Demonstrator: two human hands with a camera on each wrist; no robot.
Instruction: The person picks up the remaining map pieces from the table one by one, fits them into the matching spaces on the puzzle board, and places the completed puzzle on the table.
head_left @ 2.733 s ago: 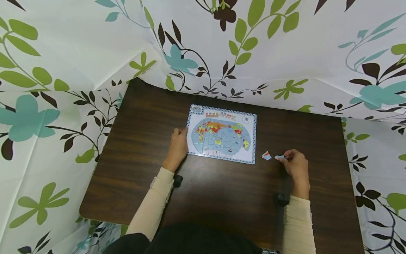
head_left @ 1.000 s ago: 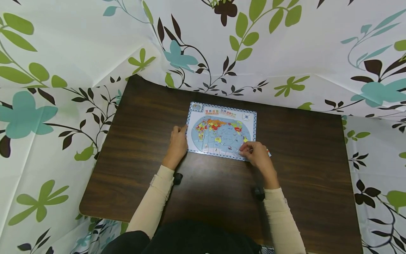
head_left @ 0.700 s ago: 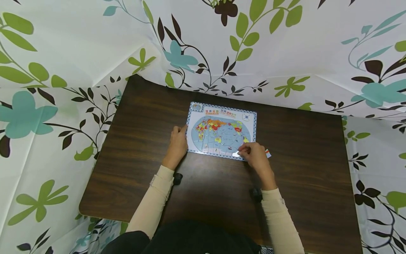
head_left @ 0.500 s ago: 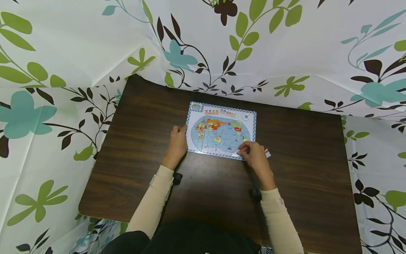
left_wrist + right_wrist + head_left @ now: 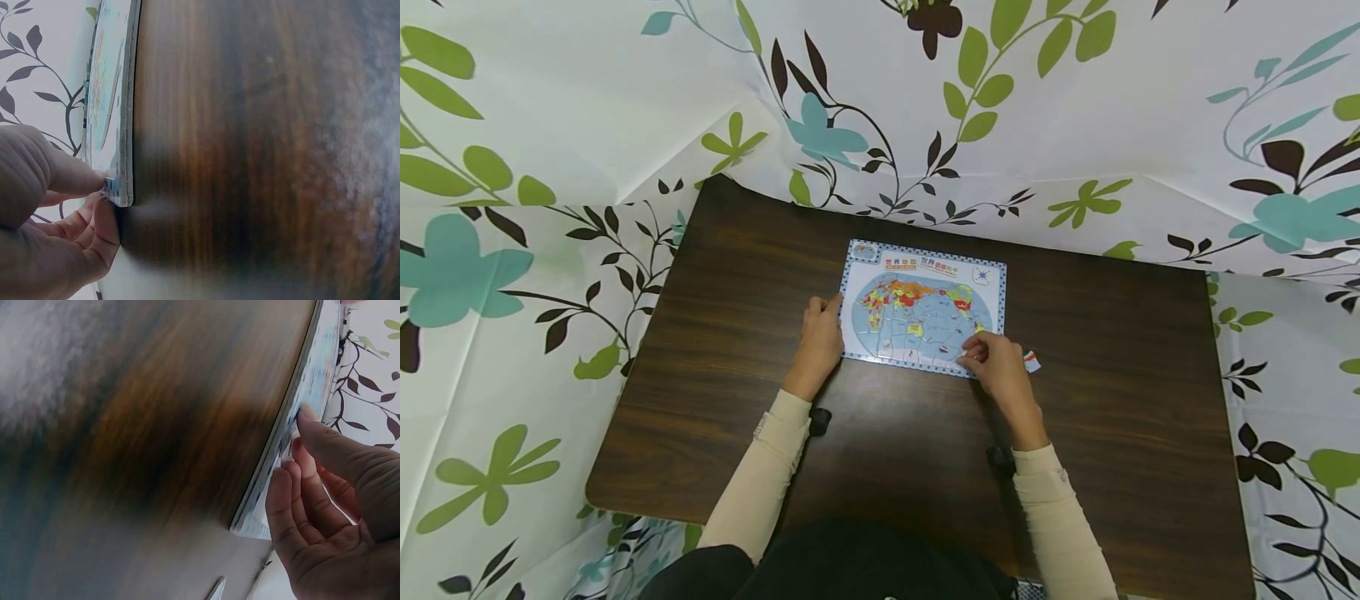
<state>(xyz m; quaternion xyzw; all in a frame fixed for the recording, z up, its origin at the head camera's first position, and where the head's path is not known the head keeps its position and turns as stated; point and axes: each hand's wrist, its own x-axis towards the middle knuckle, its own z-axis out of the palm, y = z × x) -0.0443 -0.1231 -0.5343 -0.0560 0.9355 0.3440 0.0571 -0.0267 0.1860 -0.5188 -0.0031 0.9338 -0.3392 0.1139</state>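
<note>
A world map jigsaw puzzle (image 5: 925, 312), with a white border and a blue dotted frame, lies on the dark wooden table. My left hand (image 5: 820, 343) holds its left edge; in the left wrist view the thumb lies on the border near the corner and the curled fingers (image 5: 103, 234) sit against the side. At the lower right of the map, my right hand (image 5: 1000, 367) pinches a puzzle piece (image 5: 288, 449), mostly hidden by thumb and fingers, right at the board's surface. One loose puzzle piece (image 5: 1032, 361), white with red, lies just right of the board.
The brown wood-grain table (image 5: 1135, 400) runs to both sides of the puzzle. Behind it hangs a white cloth (image 5: 880, 83) printed with leaves and flowers. A dark wrist camera (image 5: 820, 422) sits at the left wrist, another camera (image 5: 1001, 461) at the right.
My right hand has carried a piece from right of the board onto the map's lower right, then shifted slightly left there. My left hand stays at the left edge.
</note>
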